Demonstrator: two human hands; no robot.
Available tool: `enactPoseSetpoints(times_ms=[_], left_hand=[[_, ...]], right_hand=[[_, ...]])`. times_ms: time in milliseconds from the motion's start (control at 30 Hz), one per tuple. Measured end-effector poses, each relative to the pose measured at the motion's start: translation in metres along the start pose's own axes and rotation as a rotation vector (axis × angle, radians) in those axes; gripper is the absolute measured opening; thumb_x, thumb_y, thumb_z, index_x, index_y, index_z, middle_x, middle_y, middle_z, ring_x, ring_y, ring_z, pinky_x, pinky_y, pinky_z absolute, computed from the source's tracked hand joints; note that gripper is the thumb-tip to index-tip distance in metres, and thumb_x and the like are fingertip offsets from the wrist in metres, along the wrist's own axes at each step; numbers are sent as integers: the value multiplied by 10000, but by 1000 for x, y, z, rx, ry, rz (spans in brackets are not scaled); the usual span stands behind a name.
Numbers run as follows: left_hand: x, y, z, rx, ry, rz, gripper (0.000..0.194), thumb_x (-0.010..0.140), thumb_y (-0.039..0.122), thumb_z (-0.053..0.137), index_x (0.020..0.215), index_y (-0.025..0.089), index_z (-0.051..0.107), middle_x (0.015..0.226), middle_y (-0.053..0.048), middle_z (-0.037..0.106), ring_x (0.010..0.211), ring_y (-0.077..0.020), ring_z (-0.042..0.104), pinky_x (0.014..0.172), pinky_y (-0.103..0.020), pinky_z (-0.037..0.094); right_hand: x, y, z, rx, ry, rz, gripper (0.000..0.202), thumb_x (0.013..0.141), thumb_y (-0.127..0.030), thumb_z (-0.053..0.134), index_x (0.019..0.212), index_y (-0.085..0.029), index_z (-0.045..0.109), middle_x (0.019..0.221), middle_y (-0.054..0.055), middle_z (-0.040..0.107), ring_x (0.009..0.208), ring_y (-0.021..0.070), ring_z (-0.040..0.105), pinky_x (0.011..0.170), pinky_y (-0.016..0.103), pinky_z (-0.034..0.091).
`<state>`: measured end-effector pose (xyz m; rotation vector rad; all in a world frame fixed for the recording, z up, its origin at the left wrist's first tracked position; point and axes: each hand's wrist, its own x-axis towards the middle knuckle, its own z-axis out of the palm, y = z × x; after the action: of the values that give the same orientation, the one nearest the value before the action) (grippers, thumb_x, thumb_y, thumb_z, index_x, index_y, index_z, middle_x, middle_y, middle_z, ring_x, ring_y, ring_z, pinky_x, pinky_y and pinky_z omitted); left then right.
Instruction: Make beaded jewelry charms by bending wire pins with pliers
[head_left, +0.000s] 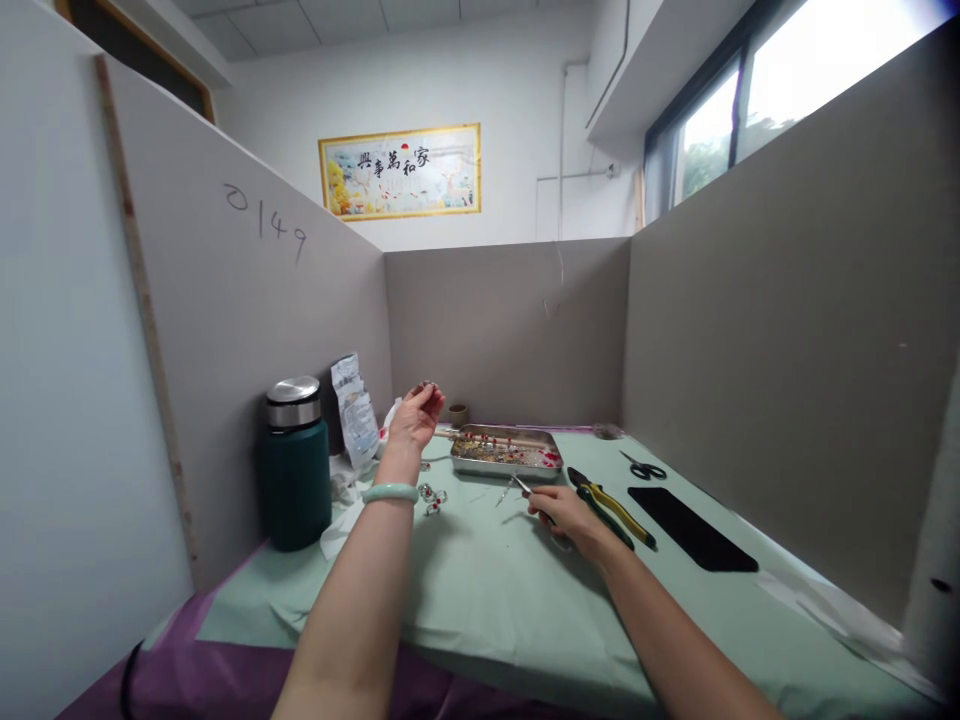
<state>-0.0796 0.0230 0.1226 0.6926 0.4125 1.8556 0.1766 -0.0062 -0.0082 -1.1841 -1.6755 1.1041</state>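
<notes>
My left hand [416,415] is raised left of the metal tray, its fingers closed on a small shiny piece [429,383] too small to make out. A pale green bangle [390,492] circles that wrist. Low over the table, my right hand [559,510] is closed around slim metal tweezers [521,486], mostly hidden by the fingers. Beside their tip is a thin silvery piece [505,493]; whether they grip it I cannot tell. The shallow metal tray [480,468] holds red and gold bits. Beaded wire ornaments [433,498] with red beads lie near my left wrist.
Yellow-and-green pliers [619,515], scissors [646,468] and a black flat pad [694,530] lie on the right. A dark green flask [295,480] and a silver pouch [355,410] stand left. A small brown cup [458,414] is behind the tray. Grey partitions [510,330] enclose the table.
</notes>
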Motion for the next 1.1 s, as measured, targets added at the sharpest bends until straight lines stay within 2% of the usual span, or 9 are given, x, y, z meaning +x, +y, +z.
enactPoseSetpoints(times_ms=[200,333,533,733,1100], left_hand=[[-15,-3,17,103,-40,-37,89,752,101,672,716,129,596,623,-13,655,563,-92,625,609,-224,546],[-24,-9,20,157,-24,-87,161,705,174,740,696,128,586,593,3,634,498,-90,597,548,-235,530],[-25,-23,6,156,-39,-105,167,716,216,730,703,130,588,580,14,619,468,-80,573,504,-219,509],[-30,-37,-6,116,0,-109,129,728,139,703,713,136,574,629,-1,645,503,-89,600,532,-221,526],[-31,-43,-19,108,-35,-106,141,746,73,665,790,145,551,713,-18,674,544,-96,631,542,-211,538]], right_hand=[[2,2,1,-1,-26,0,168,711,-302,521,652,-165,600,551,-7,434,461,80,314,414,219,182],[4,4,1,-9,-10,-18,175,711,-299,522,668,-153,606,568,-1,459,487,81,352,420,211,199],[8,10,1,-22,-7,-28,200,722,-314,525,715,-144,630,611,14,509,535,91,404,442,206,225],[6,8,2,-43,-17,-18,175,717,-282,505,679,-146,609,556,-8,433,499,84,356,433,211,208],[2,3,3,-59,-27,-13,177,722,-274,487,680,-146,601,552,-13,415,497,84,341,431,216,196]])
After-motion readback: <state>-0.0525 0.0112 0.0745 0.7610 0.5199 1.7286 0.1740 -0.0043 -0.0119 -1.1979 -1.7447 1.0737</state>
